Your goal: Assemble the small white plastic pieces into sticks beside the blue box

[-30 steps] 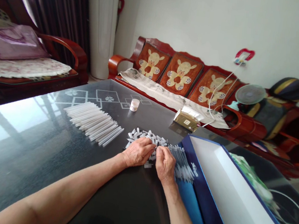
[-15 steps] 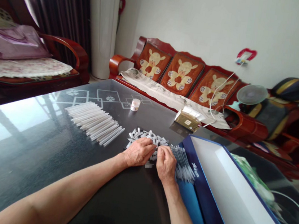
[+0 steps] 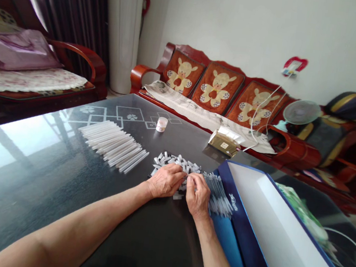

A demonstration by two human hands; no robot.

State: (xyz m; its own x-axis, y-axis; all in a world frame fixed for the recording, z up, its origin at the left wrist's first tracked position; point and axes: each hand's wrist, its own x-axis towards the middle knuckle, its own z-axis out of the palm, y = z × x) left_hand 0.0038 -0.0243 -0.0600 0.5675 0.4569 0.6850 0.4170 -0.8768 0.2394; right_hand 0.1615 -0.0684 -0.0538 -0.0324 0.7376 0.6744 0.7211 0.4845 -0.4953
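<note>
Between the left hand [image 3: 166, 179] and right hand [image 3: 198, 195], fingers curled, one small piece [image 3: 186, 176], too tiny to identify, seems pinched; at twelve o'clock dozens of caps [image 3: 190, 168] are heaped, apparently left to handle; at three, about twenty thin rods [image 3: 221, 196] are lined up; at ten, twenty-odd tubes [image 3: 114, 144], possibly finished, are laid; one box [image 3: 283, 224] is set at four

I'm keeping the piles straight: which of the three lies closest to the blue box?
The thin greyish rods, right beside the box; the small pieces and white sticks lie farther left.
</note>
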